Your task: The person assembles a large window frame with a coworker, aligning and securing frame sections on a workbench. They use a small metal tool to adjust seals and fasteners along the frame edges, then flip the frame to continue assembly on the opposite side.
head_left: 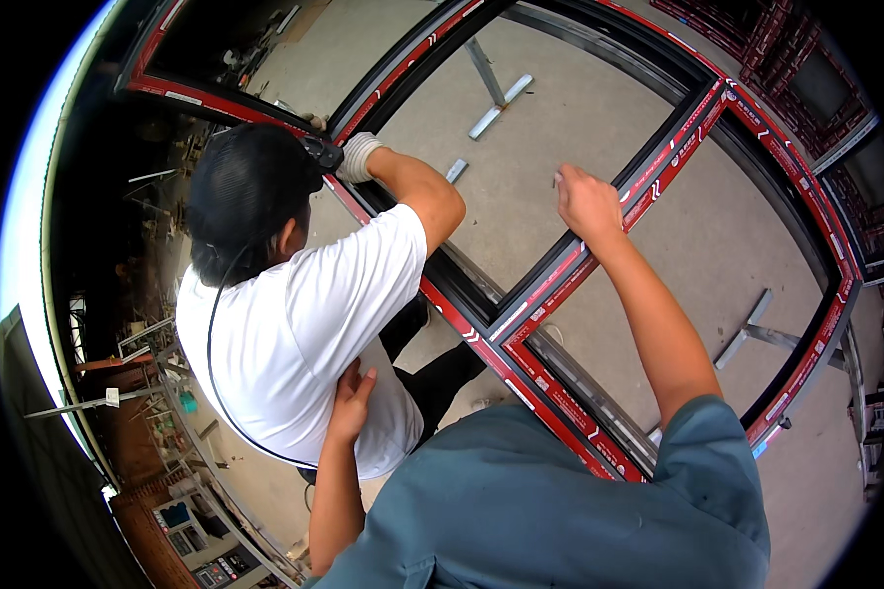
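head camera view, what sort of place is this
Probably a workshop for window or door frames: a large frame wrapped in red film spans the middle, similar red-and-dark lengths are gathered at upper right, and a machine control panel shows at lower left.
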`<control>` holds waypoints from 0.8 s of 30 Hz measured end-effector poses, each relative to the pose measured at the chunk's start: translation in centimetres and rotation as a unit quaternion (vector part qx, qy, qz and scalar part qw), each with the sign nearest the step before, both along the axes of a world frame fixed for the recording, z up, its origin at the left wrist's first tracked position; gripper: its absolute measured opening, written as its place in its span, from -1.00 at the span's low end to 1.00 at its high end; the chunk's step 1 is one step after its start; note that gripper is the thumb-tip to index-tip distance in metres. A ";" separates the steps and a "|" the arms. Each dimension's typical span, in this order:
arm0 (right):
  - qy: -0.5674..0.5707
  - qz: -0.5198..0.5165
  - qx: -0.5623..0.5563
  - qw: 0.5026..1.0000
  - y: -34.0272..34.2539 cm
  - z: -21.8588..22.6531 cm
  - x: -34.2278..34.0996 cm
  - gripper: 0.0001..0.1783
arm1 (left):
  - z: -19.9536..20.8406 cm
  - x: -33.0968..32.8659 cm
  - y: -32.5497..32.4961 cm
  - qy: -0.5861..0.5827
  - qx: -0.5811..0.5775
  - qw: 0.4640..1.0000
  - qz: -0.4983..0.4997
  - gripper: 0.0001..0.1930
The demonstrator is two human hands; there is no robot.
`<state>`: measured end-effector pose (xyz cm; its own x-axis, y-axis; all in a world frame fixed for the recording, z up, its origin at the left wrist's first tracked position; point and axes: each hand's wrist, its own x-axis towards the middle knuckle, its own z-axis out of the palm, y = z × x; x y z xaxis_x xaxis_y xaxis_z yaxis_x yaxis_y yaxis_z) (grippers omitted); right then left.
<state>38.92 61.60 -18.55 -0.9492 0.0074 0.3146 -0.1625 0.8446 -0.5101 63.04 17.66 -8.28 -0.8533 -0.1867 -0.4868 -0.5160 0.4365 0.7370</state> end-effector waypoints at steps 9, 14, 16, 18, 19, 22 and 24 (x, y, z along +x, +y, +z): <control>0.020 0.008 0.000 1.000 0.0 0.2 -0.3 -0.86 | 1.0 0.4 -2.4 -0.019 -0.020 0.999 0.041 -0.27; 0.043 0.027 -0.005 0.999 0.1 0.3 -0.3 -0.90 | 1.4 0.4 -3.5 0.028 -0.022 0.997 0.074 -0.35; 0.048 0.041 -0.003 0.998 0.1 0.2 -0.4 -0.90 | 1.4 0.3 -4.5 0.048 -0.017 0.996 0.077 -0.36; 0.053 0.057 -0.001 0.997 0.8 0.3 -0.3 -0.90 | 0.9 0.2 -5.7 0.056 -0.003 0.994 0.089 -0.38; 0.055 0.072 -0.022 0.996 0.7 0.3 -0.5 -0.89 | 0.7 0.5 -6.8 0.078 -0.017 0.992 0.101 -0.42; -0.009 0.088 -0.131 0.987 0.6 0.6 -0.3 -0.83 | 1.0 0.5 -7.4 0.085 -0.011 0.989 0.120 -0.51; -0.120 0.077 -0.307 0.941 -0.2 0.4 -0.7 -0.78 | 1.2 0.4 -8.1 0.105 -0.050 0.987 0.111 -0.54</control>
<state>38.25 61.36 -18.16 -0.9970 -0.0262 0.0722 -0.0768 0.3554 -0.9316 63.46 9.58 -7.09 -0.8663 -0.4181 -0.2734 -0.4475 0.4061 0.7968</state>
